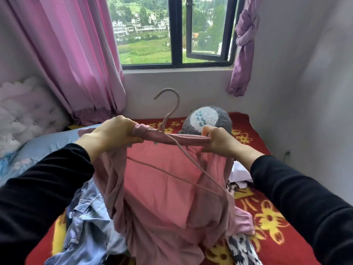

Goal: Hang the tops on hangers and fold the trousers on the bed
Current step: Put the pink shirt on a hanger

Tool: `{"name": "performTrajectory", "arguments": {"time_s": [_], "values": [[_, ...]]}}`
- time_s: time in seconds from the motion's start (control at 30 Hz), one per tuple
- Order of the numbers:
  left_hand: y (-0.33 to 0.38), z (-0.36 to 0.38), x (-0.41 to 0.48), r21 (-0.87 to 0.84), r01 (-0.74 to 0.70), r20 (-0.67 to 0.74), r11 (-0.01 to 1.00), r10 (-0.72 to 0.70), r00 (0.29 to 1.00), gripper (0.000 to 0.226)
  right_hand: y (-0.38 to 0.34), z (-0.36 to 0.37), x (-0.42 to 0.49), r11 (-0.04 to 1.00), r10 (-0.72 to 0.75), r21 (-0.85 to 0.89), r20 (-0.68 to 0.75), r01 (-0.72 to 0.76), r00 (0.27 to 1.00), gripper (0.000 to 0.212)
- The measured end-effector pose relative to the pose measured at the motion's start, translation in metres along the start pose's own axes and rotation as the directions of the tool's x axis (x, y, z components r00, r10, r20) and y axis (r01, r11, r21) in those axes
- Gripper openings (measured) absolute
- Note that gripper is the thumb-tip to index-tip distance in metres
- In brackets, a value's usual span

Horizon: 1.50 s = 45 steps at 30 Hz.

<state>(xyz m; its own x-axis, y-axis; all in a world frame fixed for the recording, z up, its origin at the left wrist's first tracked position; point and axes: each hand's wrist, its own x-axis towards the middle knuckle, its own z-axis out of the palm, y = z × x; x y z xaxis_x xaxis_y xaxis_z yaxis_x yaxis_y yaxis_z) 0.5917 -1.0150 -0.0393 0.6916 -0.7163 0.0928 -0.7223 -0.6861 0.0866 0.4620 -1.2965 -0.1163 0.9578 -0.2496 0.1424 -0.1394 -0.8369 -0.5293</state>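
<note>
A: Fingers?
B: Left hand point(112, 134) closed on the pink top's point(162, 188) collar, left end. Right hand point(219, 142) pinched shut on the right end.
A: Hanger?
B: Hanger point(172, 111) hook up above the collar, wire inside the top.
A: Where's the top?
B: Held over the bed point(271, 217); hem on it. Denim point(89, 226) lower left, plush toy point(207, 119) behind.

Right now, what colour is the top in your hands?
Dusty pink top, on a matching pink hanger; seen best in the head view.
</note>
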Motion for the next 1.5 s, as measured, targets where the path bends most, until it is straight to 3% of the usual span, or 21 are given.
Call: {"name": "performTrajectory", "arguments": {"time_s": [0.07, 0.13, 0.17, 0.23, 0.33, 0.37, 0.43, 0.47, 0.5, 0.57, 0.83, 0.87, 0.93, 1.0, 1.07, 1.17, 1.27, 1.37, 1.5], "values": [[0.005, -0.003, 0.000, -0.005, 0.014, -0.059, 1.000, -0.015, 0.998, 0.031, 0.002, -0.003, 0.003, 0.951, -0.040, -0.308, -0.126, -0.001, 0.991, 0.007], [0.004, -0.008, 0.000, -0.016, 0.045, -0.111, 0.999, -0.046, 0.993, 0.024, 0.011, -0.004, 0.003, 0.915, -0.016, -0.394, -0.251, -0.087, 0.968, 0.017], [0.001, -0.010, -0.001, -0.034, 0.066, -0.131, 0.997, -0.069, 0.989, 0.020, 0.015, -0.006, 0.001, 0.925, 0.027, -0.356, -0.297, -0.137, 0.954, 0.020], [-0.004, -0.013, -0.002, -0.052, 0.101, -0.164, 0.994, -0.108, 0.981, 0.016, 0.023, -0.012, -0.001, 0.974, 0.154, -0.105, -0.339, -0.200, 0.928, 0.025], [-0.006, -0.010, 0.003, 0.017, 0.150, -0.210, 0.988, -0.144, 0.967, 0.017, 0.015, -0.021, 0.000, 0.932, 0.320, 0.266, -0.280, -0.247, 0.905, 0.015], [-0.005, -0.008, 0.006, 0.036, 0.164, -0.242, 0.986, -0.151, 0.958, 0.018, 0.012, -0.024, 0.002, 0.909, 0.339, 0.340, -0.265, -0.242, 0.903, 0.011], [-0.003, -0.005, 0.011, 0.061, 0.178, -0.330, 0.982, -0.148, 0.932, 0.024, 0.005, -0.030, 0.004, 0.896, 0.350, 0.368, -0.246, -0.247, 0.904, 0.023], [-0.002, -0.004, 0.013, 0.070, 0.185, -0.376, 0.980, -0.146, 0.915, 0.031, 0.003, -0.033, 0.005, 0.932, 0.321, 0.263, -0.267, -0.252, 0.909, 0.029], [-0.001, -0.003, 0.014, 0.083, 0.194, -0.417, 0.977, -0.142, 0.898, 0.036, 0.004, -0.036, 0.006, 0.966, 0.254, 0.037, -0.314, -0.256, 0.915, 0.034], [0.001, -0.003, 0.017, 0.134, 0.214, -0.471, 0.968, -0.128, 0.873, 0.034, 0.003, -0.040, 0.005, 0.889, 0.083, -0.393, -0.366, -0.234, 0.927, 0.041], [0.015, -0.007, 0.033, 0.196, 0.256, -0.469, 0.947, -0.139, 0.872, 0.024, -0.024, -0.074, 0.010, 0.782, 0.086, -0.563, -0.325, -0.266, 0.942, 0.014], [0.017, -0.008, 0.035, 0.197, 0.259, -0.469, 0.946, -0.141, 0.872, 0.023, -0.030, -0.077, 0.009, 0.832, 0.140, -0.478, -0.309, -0.280, 0.941, 0.008], [0.020, -0.009, 0.040, 0.188, 0.283, -0.451, 0.940, -0.173, 0.876, 0.024, -0.043, -0.080, 0.009, 0.958, 0.278, -0.020, -0.173, -0.286, 0.945, 0.019], [0.022, -0.010, 0.043, 0.160, 0.306, -0.429, 0.938, -0.213, 0.878, 0.025, -0.062, -0.078, 0.007, 0.874, 0.288, 0.407, 0.002, -0.264, 0.958, 0.024], [0.028, -0.010, 0.046, 0.122, 0.310, -0.420, 0.943, -0.234, 0.877, 0.025, -0.077, -0.065, 0.004, 0.787, 0.217, 0.579, 0.064, -0.213, 0.974, 0.023], [0.045, -0.008, 0.048, 0.097, 0.304, -0.385, 0.948, -0.246, 0.889, 0.026, -0.091, -0.039, 0.005, 0.723, 0.205, 0.669, 0.032, -0.173, 0.978, 0.032], [0.052, -0.011, 0.049, 0.054, 0.326, -0.338, 0.944, -0.290, 0.895, 0.026, -0.090, -0.023, 0.007, 0.764, 0.196, 0.633, -0.040, -0.127, 0.980, 0.026], [0.052, -0.015, 0.049, -0.210, 0.329, -0.166, 0.921, -0.365, 0.916, 0.012, -0.082, -0.015, 0.005, 0.803, 0.210, 0.582, -0.074, -0.129, 0.975, 0.018], [0.055, -0.002, 0.047, -0.622, 0.286, 0.028, 0.729, -0.344, 0.939, 0.018, -0.081, 0.004, -0.001, 0.702, 0.194, 0.698, 0.003, -0.141, 0.981, 0.021]]}}
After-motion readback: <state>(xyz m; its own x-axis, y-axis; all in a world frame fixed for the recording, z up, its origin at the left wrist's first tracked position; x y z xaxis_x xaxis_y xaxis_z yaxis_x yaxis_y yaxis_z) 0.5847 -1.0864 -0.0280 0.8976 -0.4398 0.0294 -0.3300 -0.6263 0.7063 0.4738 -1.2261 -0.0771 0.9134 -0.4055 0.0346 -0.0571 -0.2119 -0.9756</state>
